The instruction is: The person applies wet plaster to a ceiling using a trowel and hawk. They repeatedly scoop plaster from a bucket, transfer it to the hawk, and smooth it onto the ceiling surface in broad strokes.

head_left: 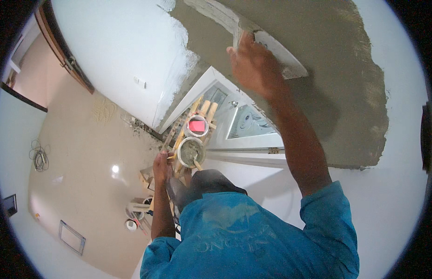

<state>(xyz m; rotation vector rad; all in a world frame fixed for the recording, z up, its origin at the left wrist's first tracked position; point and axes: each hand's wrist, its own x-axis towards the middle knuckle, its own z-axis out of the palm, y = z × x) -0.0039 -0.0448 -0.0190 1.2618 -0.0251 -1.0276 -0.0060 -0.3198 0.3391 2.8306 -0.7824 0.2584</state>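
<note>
The grey-coated area of the wall (351, 121) fills the upper right, bordered by white paint. Below and left of it stands a white door (253, 130); next in size, between the door and the bare floor (81, 153), come wooden planks (211, 111) carrying 2 buckets. Against the grey coat lies the long, pale float (283, 58), its long axis slanting from upper left to lower right, with its lower-right end the plainest; the pale strip beyond the fingers on the upper left looks like part of the same blade. The right hand (258, 69) is closed on it near mid-length, at the end of a raised, outstretched arm, so this hand is by far the nearer of the 2. The left hand (162, 166) is low and well apart from the float, just beside the bucket of grey mix (179, 151); its fingers look curled, but whether they grip anything I cannot tell. Smallest are the pink block (196, 126) in the other bucket (185, 128) and a pale handle (198, 164) leaning from the mix.
</note>
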